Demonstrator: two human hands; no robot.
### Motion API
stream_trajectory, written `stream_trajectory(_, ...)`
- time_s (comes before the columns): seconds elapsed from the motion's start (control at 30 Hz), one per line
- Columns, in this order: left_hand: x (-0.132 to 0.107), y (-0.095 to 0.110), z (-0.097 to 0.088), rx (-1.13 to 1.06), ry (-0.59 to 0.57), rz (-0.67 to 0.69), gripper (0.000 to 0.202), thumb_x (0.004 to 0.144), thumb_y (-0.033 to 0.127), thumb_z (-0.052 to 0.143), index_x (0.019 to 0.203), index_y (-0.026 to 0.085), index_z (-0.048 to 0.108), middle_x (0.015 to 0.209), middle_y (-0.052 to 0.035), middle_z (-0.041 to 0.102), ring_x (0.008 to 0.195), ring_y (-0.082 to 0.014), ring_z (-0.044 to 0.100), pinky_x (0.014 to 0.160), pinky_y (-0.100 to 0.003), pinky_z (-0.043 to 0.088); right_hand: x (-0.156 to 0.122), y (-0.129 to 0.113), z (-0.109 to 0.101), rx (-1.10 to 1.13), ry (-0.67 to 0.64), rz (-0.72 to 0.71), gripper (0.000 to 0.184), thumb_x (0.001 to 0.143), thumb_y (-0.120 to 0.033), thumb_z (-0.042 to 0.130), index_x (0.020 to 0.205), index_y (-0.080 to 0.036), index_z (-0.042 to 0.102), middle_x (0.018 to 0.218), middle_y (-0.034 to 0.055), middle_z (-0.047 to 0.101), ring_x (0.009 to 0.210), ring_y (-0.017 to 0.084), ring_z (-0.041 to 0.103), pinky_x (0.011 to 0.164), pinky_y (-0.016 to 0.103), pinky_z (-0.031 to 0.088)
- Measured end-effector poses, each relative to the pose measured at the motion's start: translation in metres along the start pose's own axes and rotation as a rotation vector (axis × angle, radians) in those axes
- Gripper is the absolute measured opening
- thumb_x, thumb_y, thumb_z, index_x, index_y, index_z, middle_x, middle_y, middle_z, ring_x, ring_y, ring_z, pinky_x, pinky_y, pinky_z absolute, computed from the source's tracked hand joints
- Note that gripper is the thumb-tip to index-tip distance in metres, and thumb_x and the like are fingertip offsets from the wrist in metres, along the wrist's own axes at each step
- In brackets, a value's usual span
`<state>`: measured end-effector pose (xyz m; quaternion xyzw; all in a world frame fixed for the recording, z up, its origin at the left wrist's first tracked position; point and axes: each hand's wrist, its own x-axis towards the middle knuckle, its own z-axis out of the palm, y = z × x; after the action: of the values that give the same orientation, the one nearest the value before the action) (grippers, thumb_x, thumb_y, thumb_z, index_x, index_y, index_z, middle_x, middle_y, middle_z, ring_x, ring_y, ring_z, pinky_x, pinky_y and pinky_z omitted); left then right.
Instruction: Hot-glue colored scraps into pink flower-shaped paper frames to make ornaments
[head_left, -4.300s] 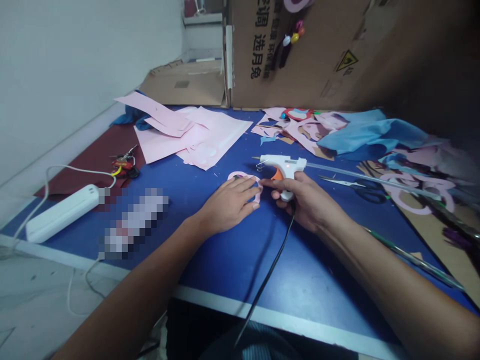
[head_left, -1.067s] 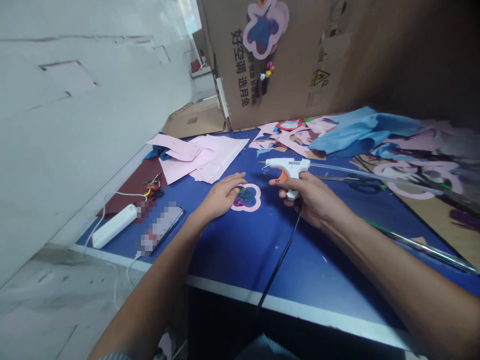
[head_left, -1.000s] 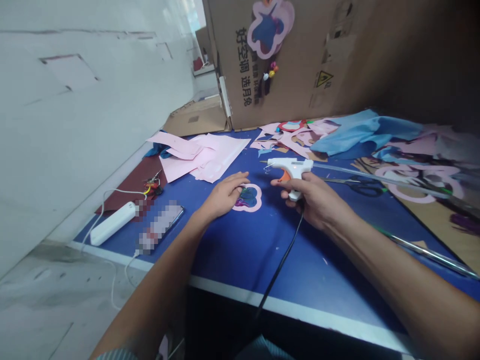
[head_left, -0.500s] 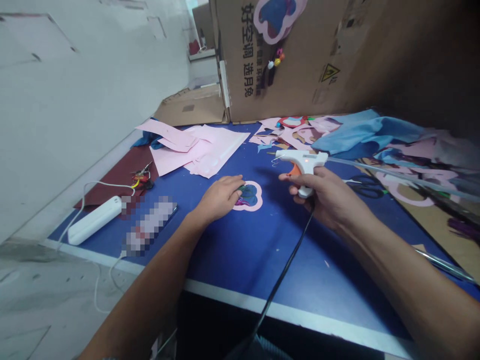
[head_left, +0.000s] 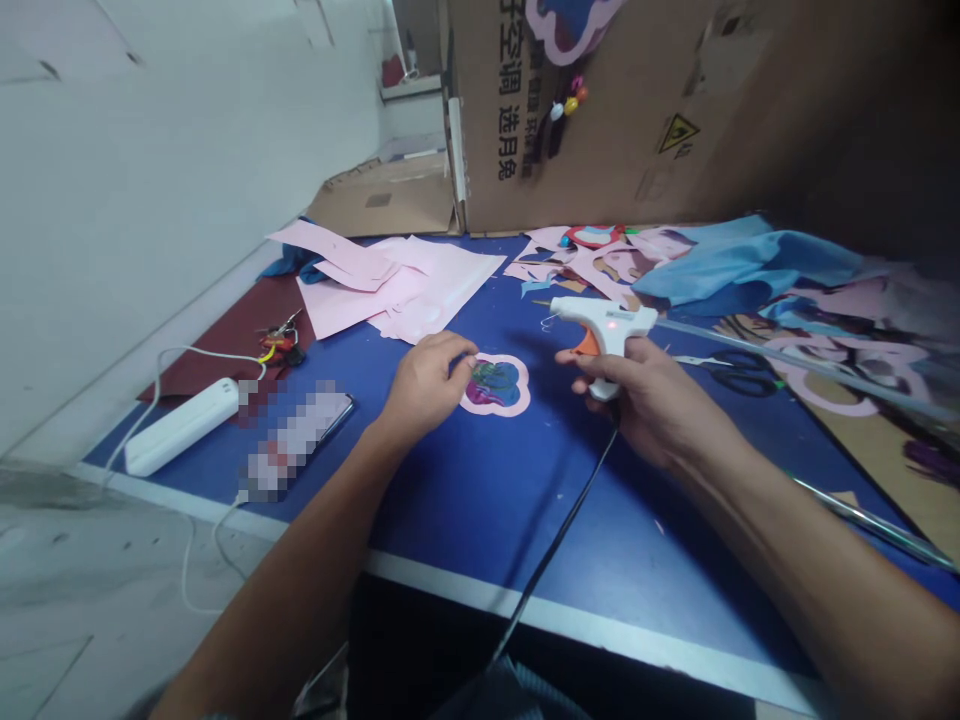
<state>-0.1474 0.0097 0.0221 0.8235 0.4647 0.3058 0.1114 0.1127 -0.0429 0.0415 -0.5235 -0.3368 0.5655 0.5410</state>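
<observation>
Gripping the hot-glue gun (head_left: 606,318) at 2 o'clock, R hand (head_left: 652,400) has fingers by the orange trigger (head_left: 587,342), glue stick (head_left: 712,334) poking out the rear. Pink flower frame (head_left: 496,384), mid-table, holds blue, green & purple fill; L hand (head_left: 427,385) at its 9 o'clock, thumb bent by the rim, can't tell if pinching. Blue tabletop (head_left: 450,500) runs to the white front edge (head_left: 442,579) at 6 o'clock, black cord (head_left: 564,535) crossing it. Scissors (head_left: 697,362) at 3, phone (head_left: 304,435) btw 8 & 9.
</observation>
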Motion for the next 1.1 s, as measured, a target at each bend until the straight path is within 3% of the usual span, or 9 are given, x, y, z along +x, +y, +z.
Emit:
stream_trajectory(0.2, -0.006, 0.017, 0.008, -0.012, -0.156, 0.099, 0.012, 0.101, 0.018, 0.068, 0.102, 0.022, 0.079, 0.108, -0.0073, 0.082, 0.107, -0.0261, 0.075, 0.102, -0.044, 0.059, -0.001, 0.009, 0.005, 0.022, -0.027, 0.062, 0.027, 0.076, -0.018, 0.091, 0.097, -0.022, 0.076, 0.107, 0.0069, 0.087, 0.071, 0.014, 0.068, 0.054, 0.023, 0.049)
stream_trajectory(0.33, -0.008, 0.020, 0.010, -0.013, -0.201, 0.102, 0.015, 0.098, 0.013, 0.068, 0.101, 0.022, 0.079, 0.109, -0.0067, 0.082, 0.109, -0.0264, 0.075, 0.103, -0.043, 0.059, -0.003, 0.008, 0.007, 0.105, -0.045, 0.104, 0.020, 0.078, -0.015, 0.090, 0.092, -0.021, 0.079, 0.106, 0.0067, 0.086, 0.072, 0.014, 0.068, 0.068, 0.026, 0.061)
stream_trajectory(0.57, -0.012, 0.022, 0.018, 0.025, -0.247, 0.172, 0.020, 0.098, 0.013, 0.065, 0.107, 0.022, 0.080, 0.113, -0.0092, 0.080, 0.112, -0.0276, 0.074, 0.104, -0.043, 0.059, -0.005, 0.006, 0.007, 0.164, -0.110, 0.231, 0.012, 0.081, -0.017, 0.090, 0.090, -0.021, 0.083, 0.080, 0.0039, 0.076, 0.080, 0.018, 0.073, 0.089, 0.035, 0.070)
stream_trajectory(0.87, -0.012, 0.020, 0.021, 0.018, -0.298, 0.175, 0.023, 0.098, 0.014, 0.067, 0.115, 0.022, 0.082, 0.117, -0.0099, 0.078, 0.118, -0.0283, 0.073, 0.109, -0.043, 0.059, -0.003, 0.011, 0.004, 0.164, -0.184, 0.234, 0.013, 0.080, -0.018, 0.090, 0.091, -0.021, 0.083, 0.087, 0.0051, 0.078, 0.083, 0.019, 0.074, 0.092, 0.037, 0.070)
stream_trajectory(1.1, -0.011, 0.017, 0.022, 0.001, -0.300, 0.176, 0.022, 0.098, 0.012, 0.067, 0.112, 0.022, 0.081, 0.115, -0.0090, 0.078, 0.117, -0.0280, 0.073, 0.108, -0.044, 0.059, -0.005, 0.011, 0.005, 0.187, -0.159, 0.263, 0.011, 0.082, -0.015, 0.086, 0.091, -0.021, 0.084, 0.089, 0.0067, 0.078, 0.084, 0.020, 0.073, 0.088, 0.036, 0.071)
